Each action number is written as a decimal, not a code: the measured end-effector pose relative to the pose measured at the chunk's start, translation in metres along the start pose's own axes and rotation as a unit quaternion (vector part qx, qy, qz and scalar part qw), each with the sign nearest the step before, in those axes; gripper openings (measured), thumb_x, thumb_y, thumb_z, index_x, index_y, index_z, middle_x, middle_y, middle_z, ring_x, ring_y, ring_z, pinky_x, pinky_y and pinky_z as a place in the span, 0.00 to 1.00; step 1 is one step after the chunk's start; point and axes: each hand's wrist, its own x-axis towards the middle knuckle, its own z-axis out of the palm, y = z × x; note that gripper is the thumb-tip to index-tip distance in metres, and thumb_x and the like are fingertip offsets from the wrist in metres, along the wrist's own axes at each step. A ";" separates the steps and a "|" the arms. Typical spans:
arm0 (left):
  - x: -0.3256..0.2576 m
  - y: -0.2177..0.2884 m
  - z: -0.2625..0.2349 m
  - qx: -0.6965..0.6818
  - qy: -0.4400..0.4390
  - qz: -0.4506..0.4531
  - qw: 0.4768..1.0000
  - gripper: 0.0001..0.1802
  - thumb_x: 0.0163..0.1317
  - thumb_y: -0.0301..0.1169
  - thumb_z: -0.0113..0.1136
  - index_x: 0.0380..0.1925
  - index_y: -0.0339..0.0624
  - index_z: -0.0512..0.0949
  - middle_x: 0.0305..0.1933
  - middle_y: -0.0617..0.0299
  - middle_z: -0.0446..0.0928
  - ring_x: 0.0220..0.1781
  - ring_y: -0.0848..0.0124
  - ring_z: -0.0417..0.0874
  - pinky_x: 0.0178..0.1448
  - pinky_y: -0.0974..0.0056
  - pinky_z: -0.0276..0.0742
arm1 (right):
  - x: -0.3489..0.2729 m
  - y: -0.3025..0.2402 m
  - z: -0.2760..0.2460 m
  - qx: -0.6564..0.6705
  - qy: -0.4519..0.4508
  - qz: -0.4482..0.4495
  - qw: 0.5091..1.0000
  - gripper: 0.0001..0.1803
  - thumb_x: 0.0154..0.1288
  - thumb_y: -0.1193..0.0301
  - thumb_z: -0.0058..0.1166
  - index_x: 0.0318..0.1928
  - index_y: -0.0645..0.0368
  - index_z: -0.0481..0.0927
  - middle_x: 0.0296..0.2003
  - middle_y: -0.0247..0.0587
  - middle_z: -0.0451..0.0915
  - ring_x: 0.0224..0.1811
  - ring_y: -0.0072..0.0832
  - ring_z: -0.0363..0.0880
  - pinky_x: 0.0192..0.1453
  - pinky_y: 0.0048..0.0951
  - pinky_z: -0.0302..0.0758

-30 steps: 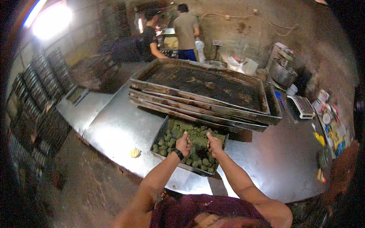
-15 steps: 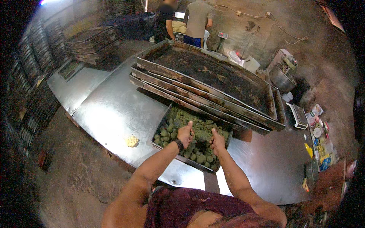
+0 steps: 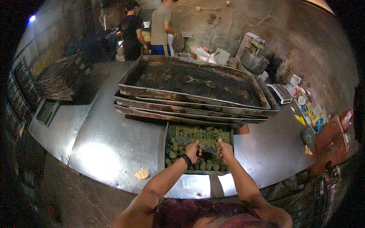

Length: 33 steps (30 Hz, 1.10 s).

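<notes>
A small metal tray point(image 3: 166, 152) of green dough balls point(image 3: 175, 146) lies on the steel table, its far end tucked under a stack of big dark baking trays point(image 3: 190, 81). My left hand point(image 3: 194, 150), with a dark band at the wrist, and my right hand point(image 3: 224, 150) hover side by side over the near half of the tray. Both have their fingers curled in, touching or just above the balls. A bare dark patch of tray floor point(image 3: 208, 152) shows between them. What the fingers enclose is hidden.
A loose yellowish lump of dough point(image 3: 142, 173) lies on the steel table point(image 3: 102, 148) to the left. Two people point(image 3: 161, 26) stand at the far wall. A scale point(image 3: 281, 93), a metal bowl point(image 3: 253, 60) and small containers point(image 3: 310, 112) crowd the right side. Tray racks point(image 3: 57, 79) stand left.
Both hands stay together over the green dough tray, shifted slightly toward its near end. My view has tilted, so the tray stack and the people at the back sit differently in the picture.
</notes>
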 end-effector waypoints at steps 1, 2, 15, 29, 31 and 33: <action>0.003 0.001 -0.002 -0.001 -0.006 -0.002 1.000 0.14 0.62 0.41 0.52 0.25 0.45 0.66 0.26 0.64 0.69 0.21 0.74 0.69 0.19 0.69 0.64 | -0.002 -0.004 -0.003 0.019 -0.025 0.009 0.999 0.17 0.63 0.55 0.47 0.30 0.57 0.73 0.25 0.34 0.74 0.20 0.22 0.70 0.19 0.24 0.58; -0.001 0.005 0.003 0.014 -0.019 0.017 1.000 0.14 0.63 0.41 0.52 0.26 0.44 0.67 0.24 0.64 0.68 0.20 0.74 0.68 0.18 0.69 0.63 | -0.006 -0.009 -0.002 0.061 -0.042 -0.007 0.997 0.16 0.63 0.56 0.47 0.31 0.57 0.73 0.25 0.35 0.74 0.19 0.21 0.69 0.18 0.24 0.58; -0.021 -0.009 0.034 0.227 0.122 0.196 0.946 0.28 0.61 0.56 0.45 0.12 0.47 0.69 0.08 0.62 0.64 0.08 0.71 0.62 0.13 0.65 0.53 | 0.028 0.000 -0.029 0.050 -0.151 -0.012 0.987 0.18 0.60 0.50 0.47 0.28 0.51 0.70 0.20 0.32 0.71 0.18 0.22 0.67 0.19 0.26 0.61; -0.088 0.014 0.011 0.080 0.153 0.259 0.951 0.19 0.63 0.49 0.47 0.25 0.46 0.69 0.22 0.65 0.70 0.21 0.75 0.69 0.22 0.73 0.60 | 0.032 -0.015 -0.035 -0.077 -0.242 -0.040 0.966 0.20 0.58 0.51 0.52 0.33 0.56 0.74 0.27 0.33 0.76 0.22 0.18 0.67 0.23 0.21 0.62; -0.093 0.025 0.001 0.066 0.134 0.262 0.953 0.15 0.63 0.45 0.49 0.31 0.45 0.71 0.23 0.66 0.70 0.24 0.75 0.72 0.25 0.72 0.65 | 0.033 -0.015 -0.025 0.003 -0.335 -0.066 0.940 0.21 0.56 0.51 0.54 0.34 0.57 0.75 0.29 0.35 0.77 0.23 0.20 0.69 0.24 0.23 0.64; -0.097 0.036 -0.015 0.188 0.134 0.263 0.937 0.12 0.65 0.40 0.47 0.36 0.43 0.72 0.30 0.64 0.73 0.26 0.75 0.73 0.29 0.70 0.71 | 0.024 -0.028 -0.009 -0.134 -0.330 -0.121 0.927 0.19 0.53 0.50 0.56 0.30 0.54 0.78 0.29 0.35 0.78 0.27 0.21 0.73 0.29 0.28 0.69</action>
